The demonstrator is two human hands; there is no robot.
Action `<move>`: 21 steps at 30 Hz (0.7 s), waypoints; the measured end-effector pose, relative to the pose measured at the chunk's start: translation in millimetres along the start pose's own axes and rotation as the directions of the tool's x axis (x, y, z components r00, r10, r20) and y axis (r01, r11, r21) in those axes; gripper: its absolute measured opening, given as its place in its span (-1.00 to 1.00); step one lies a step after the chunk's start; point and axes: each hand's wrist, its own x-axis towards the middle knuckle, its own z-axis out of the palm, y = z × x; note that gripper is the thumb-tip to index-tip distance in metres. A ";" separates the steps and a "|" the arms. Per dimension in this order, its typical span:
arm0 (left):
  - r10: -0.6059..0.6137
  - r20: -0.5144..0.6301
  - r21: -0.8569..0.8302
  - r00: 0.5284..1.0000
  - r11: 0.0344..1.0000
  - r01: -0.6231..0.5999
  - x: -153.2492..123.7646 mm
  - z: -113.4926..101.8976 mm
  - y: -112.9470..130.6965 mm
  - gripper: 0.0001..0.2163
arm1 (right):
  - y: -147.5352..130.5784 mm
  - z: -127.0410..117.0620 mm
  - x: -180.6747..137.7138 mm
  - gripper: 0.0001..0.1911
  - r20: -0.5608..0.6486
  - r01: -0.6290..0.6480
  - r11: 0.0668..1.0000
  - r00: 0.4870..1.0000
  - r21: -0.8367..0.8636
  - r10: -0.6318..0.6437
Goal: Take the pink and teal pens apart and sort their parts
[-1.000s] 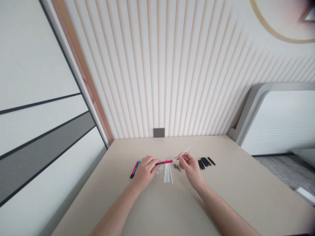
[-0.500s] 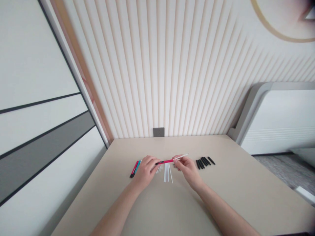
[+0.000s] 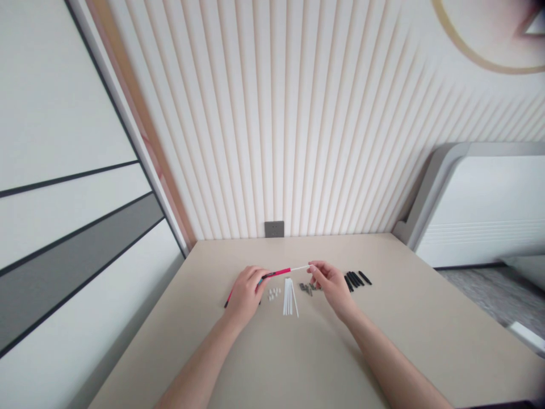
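Bare forearms [image 3: 204,363] end in the bare left hand [image 3: 244,292] and right hand [image 3: 334,287].

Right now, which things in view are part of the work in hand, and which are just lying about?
In hand: left hand gripping the red pen barrel; right hand pinching the white refill at the barrel's end.
Lying about on the table: spare white refills, small white pieces, grey pieces, black caps, a second pen partly under the left hand; wall socket behind.

There were one red pen barrel [image 3: 279,273], one held refill [image 3: 300,268], about four loose refills [image 3: 289,296] and roughly six black caps [image 3: 355,279].
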 end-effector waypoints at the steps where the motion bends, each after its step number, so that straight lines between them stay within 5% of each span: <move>1: 0.002 0.005 0.001 1.000 1.000 -0.002 0.0 -0.1 0.6 -0.89 | 0.6 -0.9 0.5 -0.52 -0.007 0.002 1.000 1.000 -0.011 -0.002; 16: 0.151 0.129 -0.046 0.980 0.988 -0.146 -3.8 -1.6 4.0 -0.85 | 3.5 -11.5 0.7 -0.61 0.160 0.170 0.962 0.977 -0.214 -0.137; 21: 0.165 0.135 -0.045 0.977 0.986 -0.160 -5.7 3.0 2.9 -0.85 | 3.9 -11.9 -1.0 -0.60 0.182 0.140 0.961 0.978 -0.239 -0.097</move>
